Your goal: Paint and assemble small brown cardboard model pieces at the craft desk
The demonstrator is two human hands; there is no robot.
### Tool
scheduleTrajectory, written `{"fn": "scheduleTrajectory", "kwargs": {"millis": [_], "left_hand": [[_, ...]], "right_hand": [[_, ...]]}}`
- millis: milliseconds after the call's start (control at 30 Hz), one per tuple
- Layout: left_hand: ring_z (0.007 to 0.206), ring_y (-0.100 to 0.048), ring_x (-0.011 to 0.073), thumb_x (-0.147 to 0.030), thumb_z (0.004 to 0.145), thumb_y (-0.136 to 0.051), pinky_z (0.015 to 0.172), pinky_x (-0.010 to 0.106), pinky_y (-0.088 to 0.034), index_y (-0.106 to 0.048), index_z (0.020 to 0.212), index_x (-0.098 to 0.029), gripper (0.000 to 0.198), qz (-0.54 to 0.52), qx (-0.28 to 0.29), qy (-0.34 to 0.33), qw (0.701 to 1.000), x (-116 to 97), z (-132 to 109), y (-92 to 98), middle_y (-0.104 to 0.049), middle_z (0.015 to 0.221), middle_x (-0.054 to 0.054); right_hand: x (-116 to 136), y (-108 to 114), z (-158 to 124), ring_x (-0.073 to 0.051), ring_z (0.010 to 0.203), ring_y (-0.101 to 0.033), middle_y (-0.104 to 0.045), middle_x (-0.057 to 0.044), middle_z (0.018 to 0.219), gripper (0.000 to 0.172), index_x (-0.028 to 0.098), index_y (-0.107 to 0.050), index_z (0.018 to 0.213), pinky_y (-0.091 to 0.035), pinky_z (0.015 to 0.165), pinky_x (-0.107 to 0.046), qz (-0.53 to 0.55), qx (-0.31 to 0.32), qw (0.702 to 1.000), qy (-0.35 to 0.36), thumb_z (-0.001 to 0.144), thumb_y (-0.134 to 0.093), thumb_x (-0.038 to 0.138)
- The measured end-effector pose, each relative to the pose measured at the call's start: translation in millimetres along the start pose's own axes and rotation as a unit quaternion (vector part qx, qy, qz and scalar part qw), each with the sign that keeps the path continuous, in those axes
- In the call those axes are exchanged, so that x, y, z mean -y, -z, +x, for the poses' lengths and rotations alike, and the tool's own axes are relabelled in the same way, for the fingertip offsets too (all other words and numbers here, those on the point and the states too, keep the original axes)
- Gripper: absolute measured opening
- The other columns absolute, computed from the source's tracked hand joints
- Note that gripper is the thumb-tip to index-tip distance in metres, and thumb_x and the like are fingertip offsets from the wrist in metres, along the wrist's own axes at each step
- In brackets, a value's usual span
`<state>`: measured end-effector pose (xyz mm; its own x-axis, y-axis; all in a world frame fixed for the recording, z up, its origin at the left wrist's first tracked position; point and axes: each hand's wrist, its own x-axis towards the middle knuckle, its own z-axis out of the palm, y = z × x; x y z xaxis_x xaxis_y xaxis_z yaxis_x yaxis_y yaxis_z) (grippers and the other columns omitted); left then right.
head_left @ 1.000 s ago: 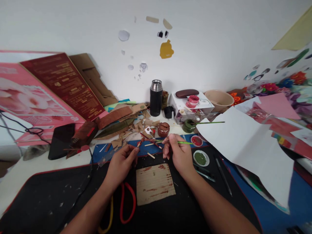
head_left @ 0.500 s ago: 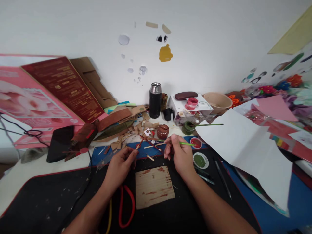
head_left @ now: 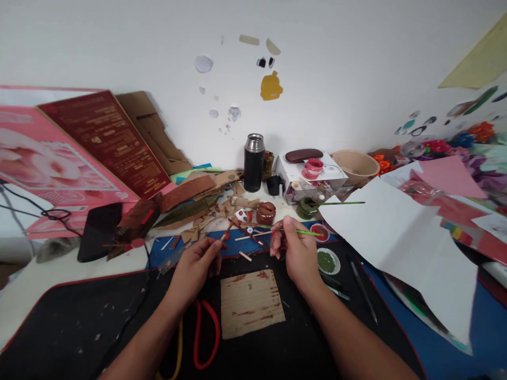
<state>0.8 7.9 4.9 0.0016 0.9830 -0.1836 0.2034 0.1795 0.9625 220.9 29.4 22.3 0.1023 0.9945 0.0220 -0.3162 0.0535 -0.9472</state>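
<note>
Between the thumb and fingers of my left hand (head_left: pixel 195 268) is a small thin stick (head_left: pixel 226 232) with reddish-brown paint on its upper part. My right hand (head_left: pixel 300 256) grips a green-handled paintbrush (head_left: pixel 306 232), its bristle end pointing left toward the stick and apart from it. Beyond the hands stands an open jar of brown paint (head_left: pixel 265 213). A paint-streaked cardboard square (head_left: pixel 252 303) lies on the black mat between my forearms. Short unpainted wooden pieces (head_left: pixel 245 256) lie near the mat's far edge. To the right are a lid with green paint (head_left: pixel 328 261) and one with red (head_left: pixel 319 233).
A black flask (head_left: pixel 254 166) stands near the wall, with cardboard scraps (head_left: pixel 209 214) left of it. A brush rests across the green paint jar (head_left: pixel 307 210). Red-handled scissors (head_left: pixel 217 338) lie in front, a phone (head_left: pixel 99 232) at left, white paper (head_left: pixel 400 243) at right.
The paintbrush has shifted slightly right with my right hand, and its tip shows more plainly. My left hand keeps its hold on the stick. The whole view has drifted a little.
</note>
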Motion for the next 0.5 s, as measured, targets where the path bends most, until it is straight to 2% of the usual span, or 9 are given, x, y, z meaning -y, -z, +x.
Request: {"fn": "scheduleTrajectory", "kwargs": {"millis": [167,333,500], "left_hand": [[0.043,-0.046,0.0118,-0.072,0.085,-0.068,0.045,0.023,-0.034,-0.063,0.083,-0.018,0.054,-0.072,-0.004,0.018,0.997,6.6,1.8,0.3,-0.059,0.05,-0.003],[0.043,-0.047,0.0113,-0.071,0.08,-0.075,0.042,0.022,-0.032,-0.063,0.081,-0.018,0.054,-0.157,0.001,0.045,0.986,9.5,2.8,-1.5,-0.056,0.049,-0.004],[0.042,-0.047,0.0113,-0.071,0.079,-0.076,0.041,0.022,-0.031,-0.063,0.08,-0.018,0.055,-0.168,0.005,0.045,0.985,8.1,3.3,-3.5,-0.056,0.049,-0.003]], "right_hand": [[0.8,-2.5,-3.2,-0.011,0.038,-0.056,-0.058,0.003,0.048,0.051,0.018,-0.069,0.078,-0.037,0.037,-0.018,0.003,0.027,1.0,-0.007,0.091,-0.073,0.067],[2.0,-3.8,-5.2,-0.011,0.038,-0.056,-0.057,0.003,0.047,0.052,0.018,-0.069,0.076,-0.036,0.037,-0.018,0.006,0.025,1.0,-0.009,0.09,-0.073,0.068],[2.0,-5.4,-6.5,-0.011,0.038,-0.055,-0.058,0.003,0.047,0.053,0.018,-0.068,0.077,-0.036,0.036,-0.019,0.0,0.043,0.999,-0.015,0.09,-0.072,0.069]]}}
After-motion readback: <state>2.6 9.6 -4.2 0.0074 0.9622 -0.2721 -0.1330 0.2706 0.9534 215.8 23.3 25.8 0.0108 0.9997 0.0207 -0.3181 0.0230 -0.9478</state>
